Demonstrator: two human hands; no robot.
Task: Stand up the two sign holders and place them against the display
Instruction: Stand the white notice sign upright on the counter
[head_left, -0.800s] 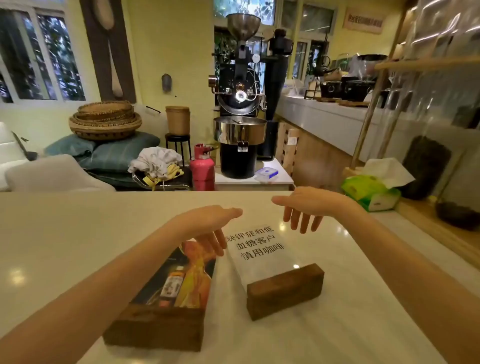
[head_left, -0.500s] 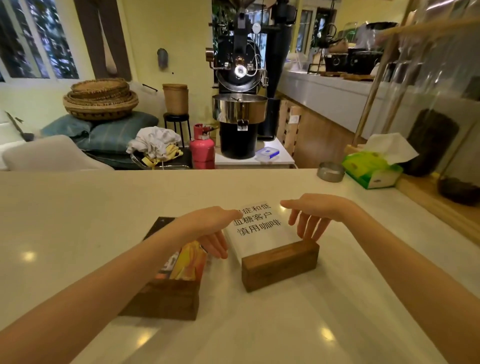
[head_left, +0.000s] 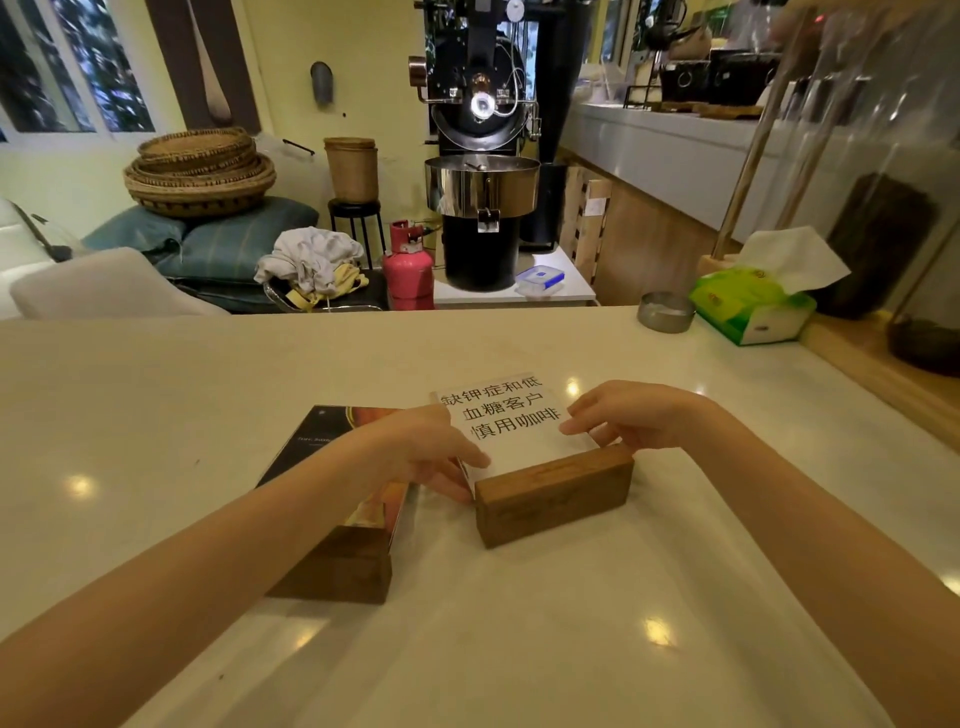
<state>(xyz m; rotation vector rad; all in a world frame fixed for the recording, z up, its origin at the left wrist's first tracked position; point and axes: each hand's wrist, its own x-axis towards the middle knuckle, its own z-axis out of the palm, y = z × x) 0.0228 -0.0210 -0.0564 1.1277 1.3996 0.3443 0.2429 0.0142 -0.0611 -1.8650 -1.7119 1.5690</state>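
Pale and glossy, the bench (head_left: 208, 395) fills the lower half of the view and carries two sign holders, both lying flat on their backs. One is the white sign holder (head_left: 524, 457), a clear panel with three lines of black characters set in a wooden block base; it lies near the middle of the bench. The second, the dark sign holder (head_left: 337, 525), lies just left of the white sign holder, nearly touching it, with a dark and orange picture and its own wooden block base nearest the camera.

Two bare hands reach over the white sign holder. The left hand (head_left: 431, 457) curls at that sign's left edge, fingers (head_left: 457, 488) tucked beside the panel just behind the block, and its forearm crosses over the dark sign holder. The right hand (head_left: 634, 415) rests at the right edge, fingertips touching the panel; whether either hand has a firm grip cannot be told.

Far right of the white sign holder, at the bench's back corner, stand one green tissue box (head_left: 748, 306) and one small metal dish (head_left: 666, 312) just beside it. Beyond the bench, behind the white sign holder, rises one black roasting machine (head_left: 483, 156) with one pink gas cylinder (head_left: 409, 270) at its left, and further left one stack of woven baskets (head_left: 200, 171) sits on cushions.
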